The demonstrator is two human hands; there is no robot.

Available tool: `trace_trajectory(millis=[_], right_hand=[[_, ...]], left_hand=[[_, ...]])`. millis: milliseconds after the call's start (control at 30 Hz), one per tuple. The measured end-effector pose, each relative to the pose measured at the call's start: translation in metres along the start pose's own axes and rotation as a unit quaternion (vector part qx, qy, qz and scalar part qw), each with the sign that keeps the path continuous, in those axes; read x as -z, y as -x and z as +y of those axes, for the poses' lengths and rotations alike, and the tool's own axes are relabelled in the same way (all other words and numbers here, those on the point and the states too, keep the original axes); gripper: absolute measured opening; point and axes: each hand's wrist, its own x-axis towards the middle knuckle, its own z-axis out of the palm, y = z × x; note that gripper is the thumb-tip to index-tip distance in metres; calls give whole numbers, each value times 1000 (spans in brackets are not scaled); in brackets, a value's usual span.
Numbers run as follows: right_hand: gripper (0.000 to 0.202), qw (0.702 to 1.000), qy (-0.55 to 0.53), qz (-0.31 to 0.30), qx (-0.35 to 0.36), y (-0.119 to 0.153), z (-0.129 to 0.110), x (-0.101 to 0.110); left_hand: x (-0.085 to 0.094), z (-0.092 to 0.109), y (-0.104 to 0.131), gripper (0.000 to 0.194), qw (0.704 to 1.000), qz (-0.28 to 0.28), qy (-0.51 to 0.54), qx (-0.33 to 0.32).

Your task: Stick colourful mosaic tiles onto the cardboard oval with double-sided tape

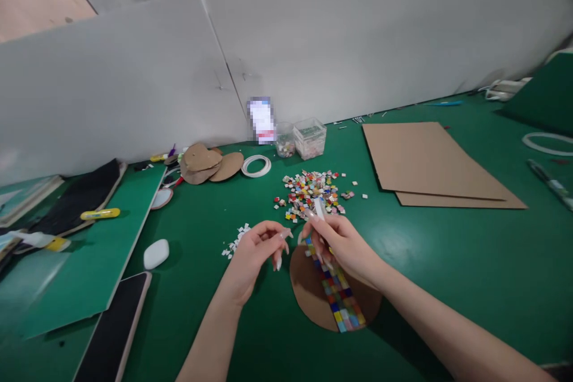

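Observation:
A round brown cardboard disc [308,295] lies on the green table, with a band of coloured mosaic tiles [342,298] across it. Above its upper edge, my right hand [338,239] is closed around a small, narrow white object [319,208] whose kind I cannot make out. My left hand [264,246] hovers left of the disc, thumb and fingertips pinched together; whatever is between them is too small to tell. Beyond both hands spreads a pile of mixed coloured tiles [308,188]. Partly behind my left hand is a small heap of white tiles [233,242].
A lit phone [262,121] leans on the partition near a clear box [310,139]. Cardboard sheets [430,161] lie right; cardboard rounds [199,161] and a white coil [256,166] lie behind left. A white case [156,254] and dark phone [114,328] are left.

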Motion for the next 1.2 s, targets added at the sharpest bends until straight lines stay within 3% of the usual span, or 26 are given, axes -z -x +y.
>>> trace_trajectory(millis=[100,167,400,500,600,700,767,867,967,1067,1200], right_hand=[[45,992,88,62,60,-1,-4,8],[49,987,131,48,78,-1,-8,11],[25,981,101,-161,37,7,-19,8],[22,962,63,-264,15,8,-17,11],[25,945,54,-323,4,8,-13,12],[28,932,33,-360,-34,9,-9,7],[30,936,26,-349,-42,11,-6,-1],[33,968,26,-250,-10,14,-3,-14],[30,978,112,-163,68,18,-1,-22],[27,955,242,-95,144,21,1,-24],[25,923,337,-36,181,20,3,-19]], left_hand=[[-1,0,0,22,998,-8,-69,1],[-3,-2,-1,27,994,-14,-112,-11],[-8,-17,-3,55,967,-61,-231,-86],[-12,-24,-3,56,953,-75,-268,-122],[-15,-25,-2,57,950,-60,-269,-147],[-12,-20,0,40,938,-42,-301,-168],[-9,-16,1,30,927,-18,-325,-186],[-5,-13,1,25,926,36,-327,-187],[-3,-12,-1,23,937,76,-297,-170],[-4,-11,-2,23,955,90,-248,-136],[-5,-10,-2,31,970,68,-207,-105]])
